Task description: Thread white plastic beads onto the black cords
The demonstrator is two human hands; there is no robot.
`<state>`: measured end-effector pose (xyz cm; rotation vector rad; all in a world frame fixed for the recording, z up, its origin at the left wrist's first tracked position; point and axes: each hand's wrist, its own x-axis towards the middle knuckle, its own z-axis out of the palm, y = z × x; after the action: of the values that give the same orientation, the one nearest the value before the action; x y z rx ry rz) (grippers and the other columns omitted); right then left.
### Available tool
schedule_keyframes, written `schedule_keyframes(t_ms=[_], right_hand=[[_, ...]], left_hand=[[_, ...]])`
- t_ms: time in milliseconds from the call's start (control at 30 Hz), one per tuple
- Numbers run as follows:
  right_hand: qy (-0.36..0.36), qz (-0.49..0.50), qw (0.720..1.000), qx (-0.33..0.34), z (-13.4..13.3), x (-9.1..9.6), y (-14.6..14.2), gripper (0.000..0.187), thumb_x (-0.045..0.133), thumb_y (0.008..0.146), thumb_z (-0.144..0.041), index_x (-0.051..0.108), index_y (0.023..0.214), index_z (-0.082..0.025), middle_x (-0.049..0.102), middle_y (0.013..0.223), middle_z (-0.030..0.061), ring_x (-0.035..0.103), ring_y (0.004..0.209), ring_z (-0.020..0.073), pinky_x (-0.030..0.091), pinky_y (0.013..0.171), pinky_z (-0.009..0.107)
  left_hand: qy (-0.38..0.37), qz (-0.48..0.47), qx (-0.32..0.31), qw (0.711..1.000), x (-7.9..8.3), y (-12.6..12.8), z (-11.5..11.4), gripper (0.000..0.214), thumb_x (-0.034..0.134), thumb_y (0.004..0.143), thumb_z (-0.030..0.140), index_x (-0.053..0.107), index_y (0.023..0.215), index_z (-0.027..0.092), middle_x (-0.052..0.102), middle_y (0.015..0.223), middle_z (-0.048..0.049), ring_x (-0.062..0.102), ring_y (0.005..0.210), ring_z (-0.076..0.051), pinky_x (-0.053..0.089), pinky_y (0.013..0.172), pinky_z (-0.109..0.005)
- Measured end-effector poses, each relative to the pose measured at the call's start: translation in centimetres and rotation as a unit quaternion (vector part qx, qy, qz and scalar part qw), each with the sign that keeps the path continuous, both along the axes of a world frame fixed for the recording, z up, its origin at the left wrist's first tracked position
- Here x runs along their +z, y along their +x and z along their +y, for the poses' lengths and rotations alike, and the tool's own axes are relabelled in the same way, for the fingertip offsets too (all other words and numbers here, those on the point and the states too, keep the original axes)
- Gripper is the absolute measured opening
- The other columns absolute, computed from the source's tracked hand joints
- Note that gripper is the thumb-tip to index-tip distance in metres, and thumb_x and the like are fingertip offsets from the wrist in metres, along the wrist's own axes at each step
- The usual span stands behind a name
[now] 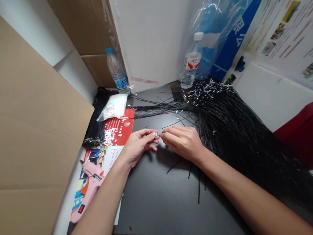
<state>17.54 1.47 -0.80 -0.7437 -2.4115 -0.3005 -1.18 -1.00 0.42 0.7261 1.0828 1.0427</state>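
Left hand pinches small white piece, thumb to index, left of black strand pile. Right hand between, fingertips pinched narrow; can't tell what's gripped. Tips nearly meet, probably for fine alignment. Loose white pieces well left of pile, likely for left-hand reach.

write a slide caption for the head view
Left hand pinching a tiny white piece, right hand close beside it, above a dark table bearing black strands.

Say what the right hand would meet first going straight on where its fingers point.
Likely the small white piece pinched in the left hand, directly ahead; exact depth is unclear.
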Motion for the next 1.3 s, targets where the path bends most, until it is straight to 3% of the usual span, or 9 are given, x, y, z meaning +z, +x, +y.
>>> schedule_keyframes(t_ms=[367, 533, 767, 1100, 1300], right_hand=[[0.017, 0.006, 1.000, 0.020, -0.15, 0.35, 0.02, 0.028, 0.047, 0.100, -0.019, 0.068, 0.083, -0.021, 0.073, 0.081, 0.0004, 0.053, 0.065, 0.0121, 0.037, 0.061, 0.028], [-0.005, 0.019, 0.999, 0.026, -0.20, 0.45, 0.07, 0.028, 0.046, 0.100, -0.020, 0.069, 0.084, -0.022, 0.072, 0.079, 0.0007, 0.054, 0.065, 0.0119, 0.038, 0.061, 0.028], [0.027, -0.001, 1.000, 0.013, -0.15, 0.35, 0.08, 0.027, 0.048, 0.099, -0.019, 0.069, 0.083, -0.022, 0.075, 0.081, -0.0011, 0.056, 0.064, 0.0121, 0.040, 0.061, 0.028], [0.064, 0.020, 0.997, 0.026, -0.25, 0.49, -0.01, 0.022, 0.052, 0.097, -0.016, 0.070, 0.085, -0.021, 0.076, 0.085, -0.0022, 0.053, 0.062, 0.0116, 0.041, 0.060, 0.027], [0.047, 0.009, 0.999, 0.024, -0.25, 0.47, 0.04, 0.023, 0.051, 0.098, -0.016, 0.069, 0.086, -0.021, 0.075, 0.082, -0.0005, 0.055, 0.064, 0.0117, 0.040, 0.062, 0.027]], left_hand=[[-0.027, -0.034, -0.001, 0.999, 0.32, 0.08, -0.07, 0.002, 0.071, 0.079, 0.008, 0.072, 0.081, 0.009, 0.067, 0.069, -0.0052, 0.060, 0.060, -0.010, 0.050, 0.049, -0.019], [-0.023, -0.049, -0.016, 0.998, 0.19, -0.05, -0.05, 0.008, 0.076, 0.075, 0.011, 0.071, 0.081, 0.010, 0.067, 0.070, -0.0046, 0.061, 0.062, -0.011, 0.050, 0.051, -0.020], [-0.021, -0.061, -0.022, 0.998, 0.12, -0.07, -0.03, 0.011, 0.079, 0.073, 0.015, 0.071, 0.080, 0.011, 0.068, 0.071, -0.0053, 0.061, 0.062, -0.011, 0.050, 0.051, -0.021], [-0.040, -0.073, -0.025, 0.996, 0.54, -0.16, -0.04, 0.005, 0.073, 0.078, 0.010, 0.070, 0.082, 0.010, 0.067, 0.069, -0.0044, 0.061, 0.060, -0.010, 0.051, 0.050, -0.018], [-0.034, -0.076, -0.028, 0.996, 0.50, -0.12, -0.12, 0.002, 0.071, 0.079, 0.009, 0.070, 0.081, 0.010, 0.067, 0.067, -0.0039, 0.060, 0.057, -0.009, 0.050, 0.048, -0.018]])
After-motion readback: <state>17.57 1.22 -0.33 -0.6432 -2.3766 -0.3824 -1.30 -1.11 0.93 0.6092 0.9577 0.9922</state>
